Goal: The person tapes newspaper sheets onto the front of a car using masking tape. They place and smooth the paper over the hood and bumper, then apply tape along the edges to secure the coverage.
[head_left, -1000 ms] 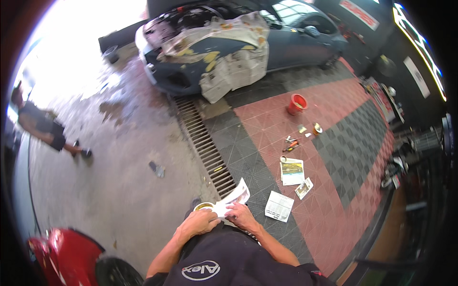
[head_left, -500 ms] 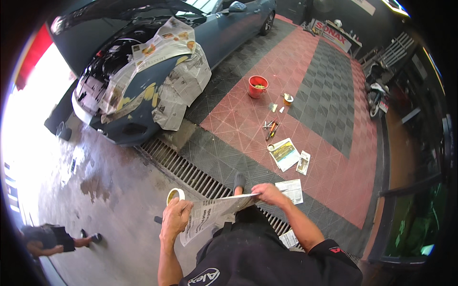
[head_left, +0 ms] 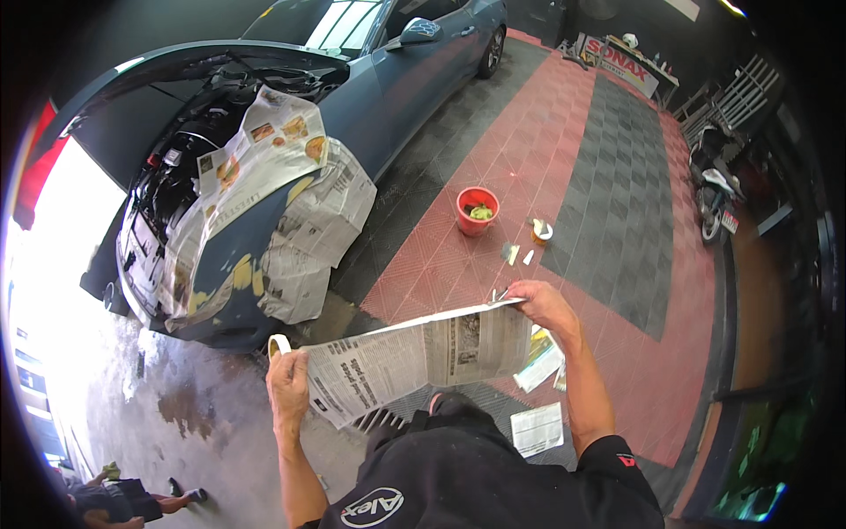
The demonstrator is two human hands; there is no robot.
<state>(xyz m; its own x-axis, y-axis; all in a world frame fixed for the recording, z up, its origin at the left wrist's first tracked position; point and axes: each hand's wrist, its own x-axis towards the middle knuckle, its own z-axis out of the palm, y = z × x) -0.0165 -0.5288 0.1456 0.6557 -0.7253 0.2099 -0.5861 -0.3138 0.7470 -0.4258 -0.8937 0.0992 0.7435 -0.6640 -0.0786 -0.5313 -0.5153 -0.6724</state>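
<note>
Between my two hands a sheet of newspaper is stretched out, its upper edge running from one hand to the other. My left hand is closed on the sheet's left end and also holds a roll of masking tape, which sticks up above the fingers. My right hand pinches the upper right corner. Ahead on the left stands a dark blue-grey car with its hood raised. Other newspaper sheets cover parts of its front fender, around yellowish patches on the paint.
A red bucket stands on the red and grey floor tiles, near a small open tin. Loose papers lie by my right arm. A drain grate runs beneath the sheet. Another person is at lower left; a motorcycle stands far right.
The newspaper has been spread wider and lifted forward as my hands moved apart. The view has shifted closer to the car's front. The tape roll stays in my left hand.
</note>
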